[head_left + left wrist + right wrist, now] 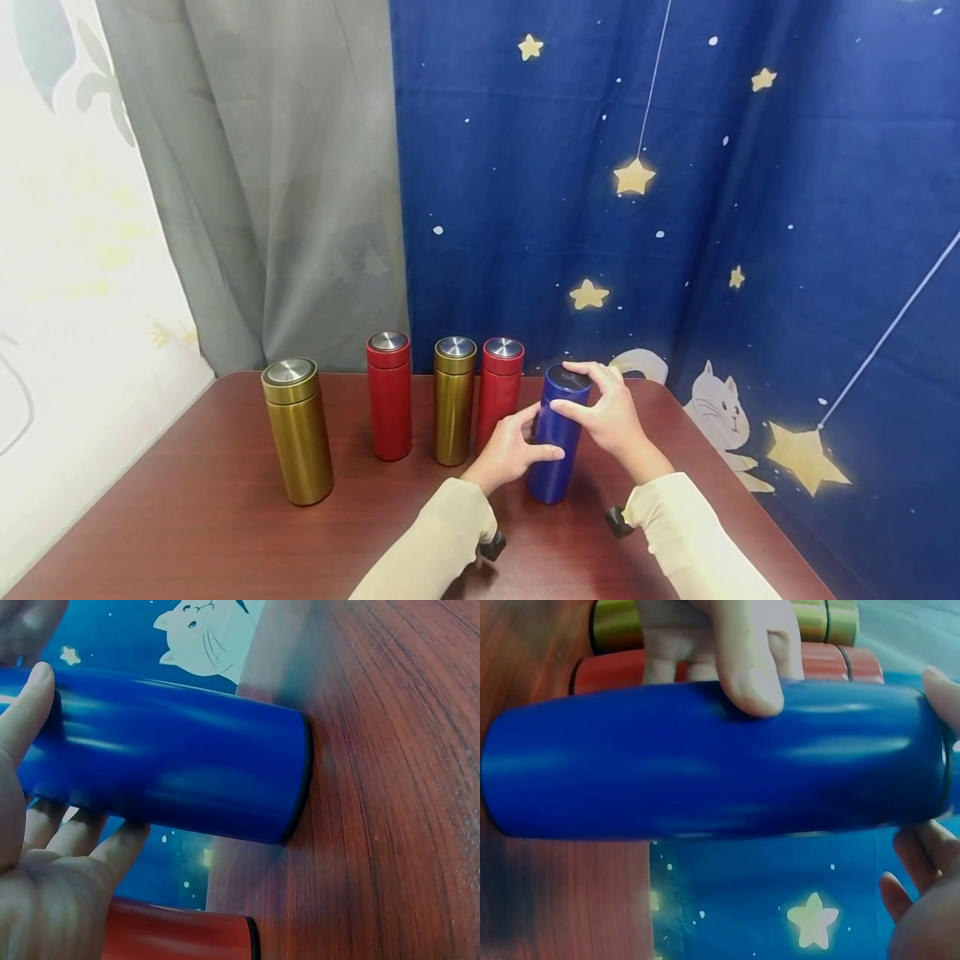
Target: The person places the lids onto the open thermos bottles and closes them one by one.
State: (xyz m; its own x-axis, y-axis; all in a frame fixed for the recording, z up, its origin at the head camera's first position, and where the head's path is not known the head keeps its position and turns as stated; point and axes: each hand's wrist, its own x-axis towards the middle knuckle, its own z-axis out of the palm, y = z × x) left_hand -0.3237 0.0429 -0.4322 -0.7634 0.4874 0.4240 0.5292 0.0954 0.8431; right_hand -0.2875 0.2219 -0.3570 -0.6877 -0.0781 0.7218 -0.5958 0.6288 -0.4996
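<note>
A blue thermos flask (553, 467) with a dark display on its lid (567, 378) stands on the right half of the table, its base right at the wood. My left hand (510, 454) grips its body from the left, thumb across the near side and fingers behind. Up at the lid, my right hand (611, 408) holds on with thumb and fingers around the rim. In the left wrist view the left fingers (120, 851) curl beneath the blue wall. Just left of the blue flask, a red thermos flask (498, 392) is partly hidden by my left hand.
A gold flask (453, 408) and another red flask (390, 400) stand further left in the row. Nearer the table's left side is a second gold flask (300, 442). Behind the brown table (225, 533) hang grey (300, 167) and blue starry curtains (510, 208).
</note>
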